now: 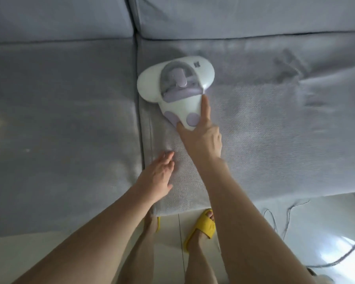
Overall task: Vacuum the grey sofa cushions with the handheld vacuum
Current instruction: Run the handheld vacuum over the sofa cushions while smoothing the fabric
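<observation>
A white and lilac handheld vacuum lies flat on the right grey seat cushion, close to the seam with the left seat cushion. My right hand grips the vacuum's handle from behind, with the index finger stretched along its right side. My left hand lies flat with straight fingers on the same cushion, near its front left corner, holding nothing.
Grey back cushions run along the top. A grey power cord loops over the pale floor at the right, below the sofa's front edge. My feet in yellow slippers stand against the sofa front.
</observation>
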